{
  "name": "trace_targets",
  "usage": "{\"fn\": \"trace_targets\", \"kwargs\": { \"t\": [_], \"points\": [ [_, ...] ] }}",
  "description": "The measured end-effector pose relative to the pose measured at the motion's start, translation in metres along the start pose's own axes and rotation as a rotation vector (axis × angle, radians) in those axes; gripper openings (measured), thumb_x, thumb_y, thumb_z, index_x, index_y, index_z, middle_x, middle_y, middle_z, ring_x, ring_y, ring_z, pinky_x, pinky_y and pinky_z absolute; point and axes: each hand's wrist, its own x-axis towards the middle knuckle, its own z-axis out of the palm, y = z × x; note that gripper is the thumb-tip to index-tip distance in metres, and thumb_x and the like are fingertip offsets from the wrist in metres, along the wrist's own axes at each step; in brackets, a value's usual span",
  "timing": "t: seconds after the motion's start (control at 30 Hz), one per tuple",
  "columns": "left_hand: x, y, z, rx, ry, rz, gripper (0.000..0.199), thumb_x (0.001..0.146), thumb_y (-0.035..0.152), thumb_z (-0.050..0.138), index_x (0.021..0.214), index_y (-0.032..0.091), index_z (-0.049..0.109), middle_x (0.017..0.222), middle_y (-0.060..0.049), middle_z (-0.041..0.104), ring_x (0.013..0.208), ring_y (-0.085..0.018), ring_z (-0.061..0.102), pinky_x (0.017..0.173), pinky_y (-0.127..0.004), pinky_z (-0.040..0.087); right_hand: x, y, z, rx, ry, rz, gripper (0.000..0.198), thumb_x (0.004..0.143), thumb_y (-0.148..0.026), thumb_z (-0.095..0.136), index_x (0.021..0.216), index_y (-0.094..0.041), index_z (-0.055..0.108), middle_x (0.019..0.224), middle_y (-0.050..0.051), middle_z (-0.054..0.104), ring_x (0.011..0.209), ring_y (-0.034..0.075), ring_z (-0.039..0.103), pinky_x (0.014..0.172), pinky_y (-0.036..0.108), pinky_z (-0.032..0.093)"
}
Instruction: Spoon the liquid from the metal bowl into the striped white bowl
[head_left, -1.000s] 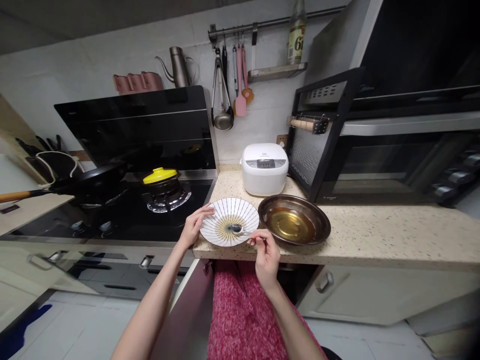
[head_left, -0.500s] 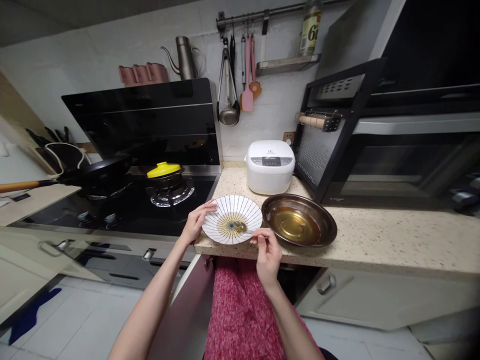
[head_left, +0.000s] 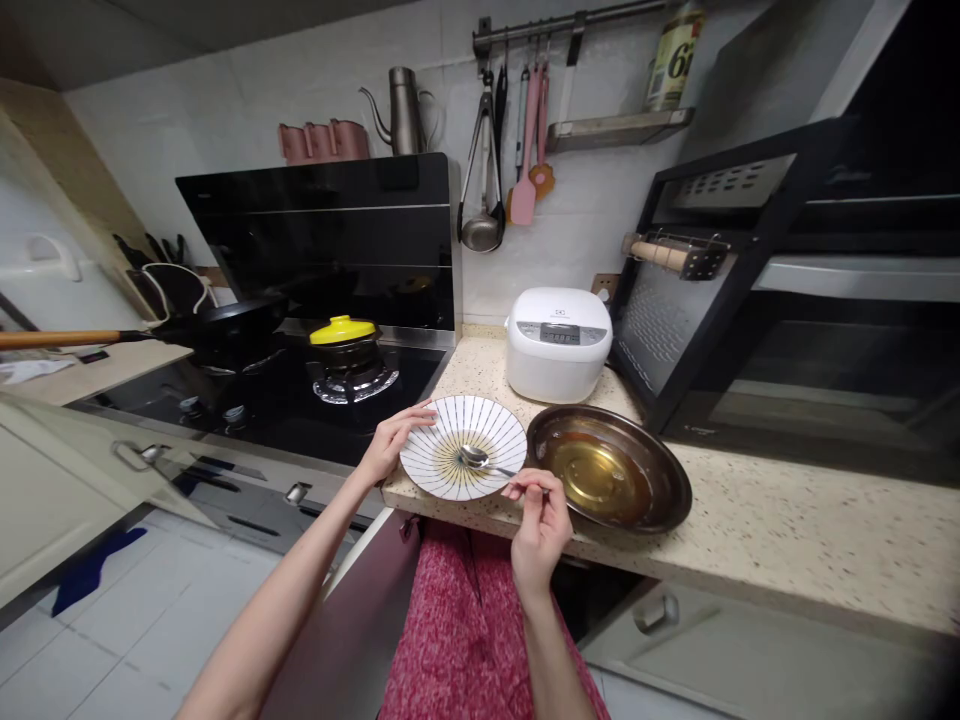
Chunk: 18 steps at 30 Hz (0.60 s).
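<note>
Striped plate (head_left: 433,462), round and shallow, dark lines radiating from its centre, lies near the front edge of the speckled countertop (head_left: 795,520). Left to right: glossy yellow domed lid (head_left: 342,330); left hand (head_left: 390,446), fingers extended, unclenched, on the plate's left rim; shiny metal spoon (head_left: 474,457), oval bowl near the plate's centre; right hand (head_left: 541,528), fingertips pinching the spoon's slim handle; wide, dark-walled basin (head_left: 658,478) with a gold-toned base.
</note>
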Motion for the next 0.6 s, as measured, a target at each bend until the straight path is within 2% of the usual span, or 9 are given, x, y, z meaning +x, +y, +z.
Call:
{"fn": "trace_targets", "kwargs": {
  "t": [0.3,0.6],
  "points": [
    [0.001,0.007,0.0,0.027,-0.004,-0.03,0.055,0.104,0.054,0.039,0.11,0.019,0.081,0.129,-0.015,0.073,0.139,-0.036,0.057,0.119,-0.058,0.04,0.029,-0.006,0.002,0.048,-0.009,-0.033,0.022,0.104,-0.032,0.051,0.088,-0.02,0.061,0.081,0.001,0.061,0.068,0.013,0.058,0.064,0.027,0.049],
    [0.001,0.01,0.0,0.039,-0.005,-0.044,0.056,0.104,0.055,0.04,0.11,0.018,0.081,0.129,-0.015,0.074,0.139,-0.036,0.056,0.118,-0.058,0.04,0.032,-0.014,0.008,0.07,-0.018,-0.033,0.021,0.103,-0.029,0.052,0.087,-0.021,0.062,0.084,0.002,0.062,0.07,0.013,0.058,0.065,0.028,0.048]
  ]
}}
